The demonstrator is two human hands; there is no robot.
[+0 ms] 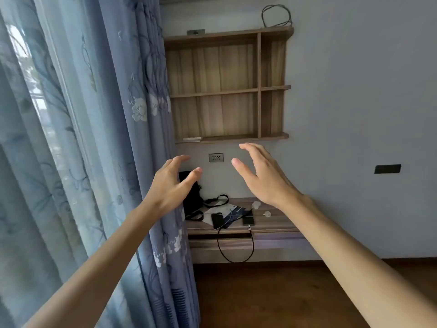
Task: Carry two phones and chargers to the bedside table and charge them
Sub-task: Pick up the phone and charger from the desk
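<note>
Two dark phones lie on a low wooden desk (274, 224) against the far wall: one phone (217, 220) towards the left, a second phone (248, 219) to its right with a black cable (236, 253) looping down over the desk front. Two small white charger plugs (267, 213) (255, 204) rest further right. My left hand (173, 183) and my right hand (261, 177) are stretched out in the air well above and short of the desk, fingers spread, holding nothing.
A wall socket (216, 157) sits between my hands above the desk. A black bag (192, 197) stands at the desk's left end beside a blue flowered curtain (94, 162). A wooden wall shelf (227, 86) hangs above. Brown wooden floor (272, 297) lies in front.
</note>
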